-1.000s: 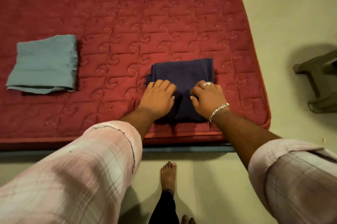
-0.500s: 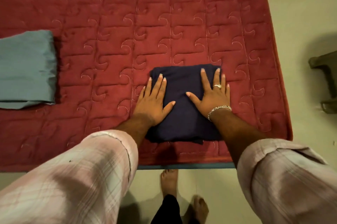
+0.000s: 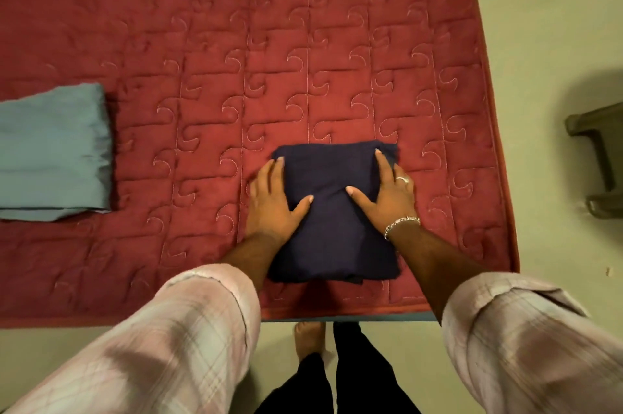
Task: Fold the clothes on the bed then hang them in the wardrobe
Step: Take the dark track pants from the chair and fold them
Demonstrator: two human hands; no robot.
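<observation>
Grey-blue folded cloth [image 3: 50, 153]: lies at the left edge of the red quilted bed [image 3: 236, 42], well apart from the rest. Left hand [image 3: 273, 204]: flat, fingers straight, on the left side of the navy folded garment [image 3: 332, 211], thumb pointing inward. Navy folded garment: on the bed near its front edge, toward the right corner. Right hand [image 3: 387, 197]: flat, fingers straight, on the garment's right side; ring and bracelet [image 3: 401, 224] worn. Dark stool [image 3: 600, 157]: on the floor, far right.

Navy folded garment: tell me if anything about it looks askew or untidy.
Mostly neat. The navy folded garment lies flat under both hands, but a small bit of an under layer pokes out at its near edge, toward the right corner.
</observation>
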